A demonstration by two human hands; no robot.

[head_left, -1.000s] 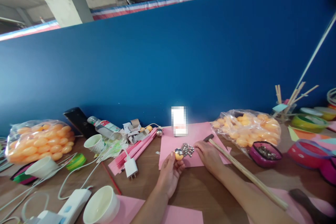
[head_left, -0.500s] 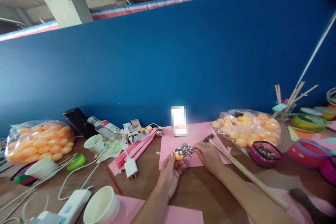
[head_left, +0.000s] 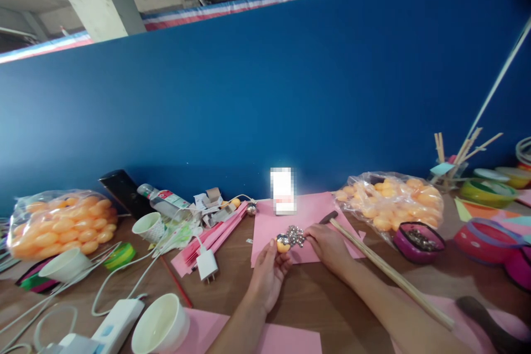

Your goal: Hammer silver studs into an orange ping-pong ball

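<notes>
An orange ball (head_left: pixel 283 245), its upper part covered with shiny silver pieces that look like thumbtacks, rests between the thumb and fingers of my left hand (head_left: pixel 267 271). Just right of the ball, a small heap of silver thumbtacks (head_left: pixel 295 236) lies on a pink paper sheet (head_left: pixel 265 221). My right hand (head_left: pixel 327 243) is at the heap's right edge, its thumb and forefinger pinched together. Whatever is between those fingertips is too small to make out. Beyond the right hand lies a hammer with a dark head (head_left: pixel 328 218) and a long wooden handle (head_left: pixel 390 272).
Clear bags of orange balls stand at left (head_left: pixel 62 227) and right (head_left: pixel 390 202). A purple container (head_left: pixel 418 251) holds more metal pieces. White cup (head_left: pixel 160 323), power strip (head_left: pixel 120 323), charger (head_left: pixel 206 264) and cables lie left. A blue panel (head_left: pixel 249 94) rises behind the table.
My right fingertips have shifted very slightly left toward the thumbtack heap. The left hand still holds the ball in the same place.
</notes>
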